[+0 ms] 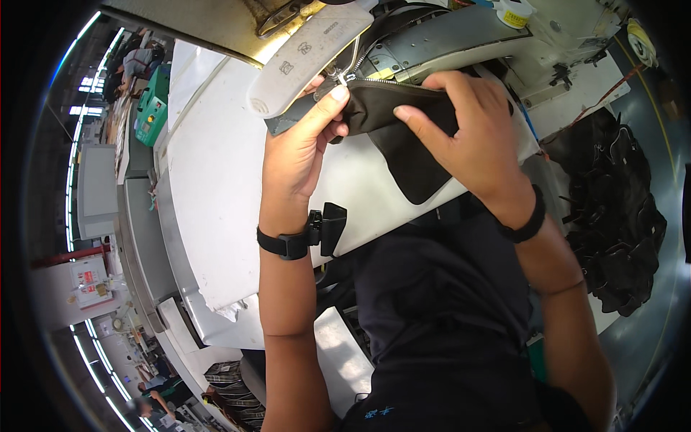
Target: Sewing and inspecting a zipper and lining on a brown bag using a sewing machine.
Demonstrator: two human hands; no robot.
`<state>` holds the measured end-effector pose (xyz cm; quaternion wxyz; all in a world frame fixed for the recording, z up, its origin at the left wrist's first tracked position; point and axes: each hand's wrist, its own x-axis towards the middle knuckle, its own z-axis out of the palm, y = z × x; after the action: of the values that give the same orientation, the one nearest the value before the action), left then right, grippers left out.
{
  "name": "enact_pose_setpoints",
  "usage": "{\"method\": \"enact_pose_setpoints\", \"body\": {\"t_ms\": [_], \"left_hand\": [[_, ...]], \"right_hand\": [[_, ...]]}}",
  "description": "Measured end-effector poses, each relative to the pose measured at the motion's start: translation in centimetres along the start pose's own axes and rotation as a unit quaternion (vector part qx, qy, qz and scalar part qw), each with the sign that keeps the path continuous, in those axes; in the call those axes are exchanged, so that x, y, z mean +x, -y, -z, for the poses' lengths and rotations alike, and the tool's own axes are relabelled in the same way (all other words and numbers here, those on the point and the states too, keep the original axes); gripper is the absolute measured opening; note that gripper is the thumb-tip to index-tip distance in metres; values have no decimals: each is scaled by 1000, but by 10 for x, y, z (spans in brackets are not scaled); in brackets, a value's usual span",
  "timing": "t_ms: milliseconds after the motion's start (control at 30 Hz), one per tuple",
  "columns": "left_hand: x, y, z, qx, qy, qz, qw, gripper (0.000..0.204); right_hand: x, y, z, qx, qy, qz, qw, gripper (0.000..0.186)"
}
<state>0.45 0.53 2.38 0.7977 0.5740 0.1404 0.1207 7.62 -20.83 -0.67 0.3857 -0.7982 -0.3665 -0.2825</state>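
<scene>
A dark brown piece of fabric (417,169) hangs over the edge of the white worktable, with a metal-toothed zipper (392,81) along its upper edge. My left hand (306,147) is closed in a pinch on the fabric at the zipper's left end, thumb on top. Lying against the right part of the fabric is my right hand (475,133). Its thumb and forefinger are spread apart, the fingertips at the zipper edge; its other fingers are partly hidden. The sewing machine's pale, rounded cover (309,61) reaches over my left fingertips, and the needle area is partly hidden.
The white worktable (216,173) curves away to the left. The machine's metal arm (461,39) lies beyond my hands. Dark fabric pieces (612,209) are heaped at the right. A green box (152,108) stands at the far left. Other people are in the background.
</scene>
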Motion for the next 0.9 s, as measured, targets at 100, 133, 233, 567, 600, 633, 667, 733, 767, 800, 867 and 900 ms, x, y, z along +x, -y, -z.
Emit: {"method": "enact_pose_setpoints", "body": {"t_ms": [100, 133, 233, 567, 600, 633, 667, 733, 767, 800, 867, 900], "left_hand": [[0, 1, 2, 6, 5, -18, 1000, 37], [0, 1, 3, 11, -8, -11, 1000, 37], [2, 1, 5, 3, 6, -7, 1000, 39], [-5, -3, -3, -10, 3, 4, 1000, 40], [-6, -5, -6, 3, 4, 8, 1000, 39], [-7, -7, -9, 14, 3, 10, 1000, 38], [-9, -8, -12, 18, 2, 5, 1000, 39], [-11, -9, -18, 29, -22, 9, 999, 39], [-11, -10, -20, 28, -22, 5, 999, 39], [-12, -10, -22, 34, -25, 10, 999, 39], [-13, -10, -25, 37, -34, -2, 999, 37], [-13, -9, -26, 39, -36, 0, 999, 37]], "right_hand": [[3, 0, -2, 38, 7, -4, 999, 25], [5, -1, -2, 46, 22, 27, 998, 23], [9, -2, 1, 117, 84, 17, 989, 17], [22, 12, -21, 12, -7, 75, 997, 19], [26, 11, -23, 8, -37, 92, 995, 25], [29, 10, -23, 11, -40, 94, 995, 25], [32, 7, -22, -2, -26, 108, 994, 26], [41, -1, -18, -23, -17, 140, 990, 31], [48, -6, -16, -29, -28, 147, 988, 31], [55, -11, -14, -28, -9, 175, 984, 33], [69, -19, -14, -3, -3, 219, 976, 37], [74, -22, -14, -3, -2, 218, 976, 37]]}}
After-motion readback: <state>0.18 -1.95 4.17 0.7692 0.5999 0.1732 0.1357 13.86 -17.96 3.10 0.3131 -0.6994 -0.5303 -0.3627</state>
